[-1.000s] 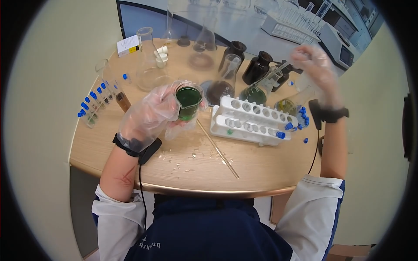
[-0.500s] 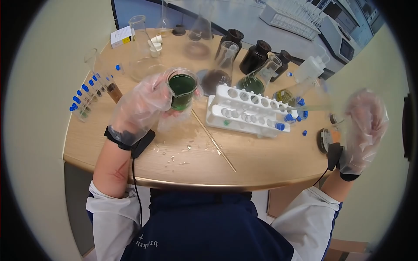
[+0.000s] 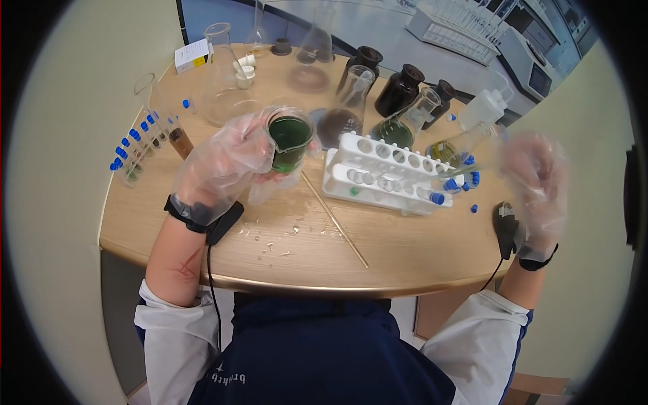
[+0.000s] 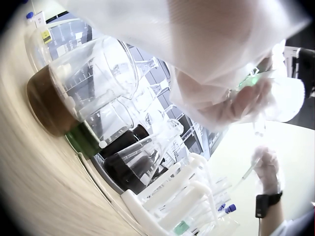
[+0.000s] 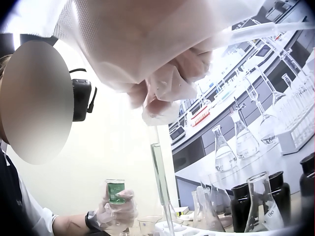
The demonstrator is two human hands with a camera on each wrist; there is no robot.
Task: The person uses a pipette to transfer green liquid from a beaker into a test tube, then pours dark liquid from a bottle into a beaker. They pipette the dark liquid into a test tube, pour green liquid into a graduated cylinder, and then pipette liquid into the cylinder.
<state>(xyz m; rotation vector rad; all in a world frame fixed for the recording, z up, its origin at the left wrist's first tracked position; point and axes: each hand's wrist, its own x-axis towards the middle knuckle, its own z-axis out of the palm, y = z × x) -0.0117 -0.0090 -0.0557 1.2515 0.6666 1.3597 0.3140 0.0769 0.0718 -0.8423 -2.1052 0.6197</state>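
My gloved left hand grips a glass beaker of dark green liquid, holding it upright above the table left of the rack. The gloved right hand is raised at the right side and pinches a slim clear dropper. Green liquid fills part of the dropper's stem, whose tip overlaps the right end of the white test tube rack in the head view. That rack carries several clear tubes, one with a blue cap lying at its right end. Behind it leans a conical flask holding green liquid.
A thin rod lies across the table beside wet drops. Dark bottles and more flasks stand behind the rack. Blue-capped tubes are grouped at the left, near a white box. A wash bottle stands at the back right.
My right hand has come away from above the green flask to the right and down, then slightly back left, carrying the dropper. The left hand still holds the beaker in nearly the same place.
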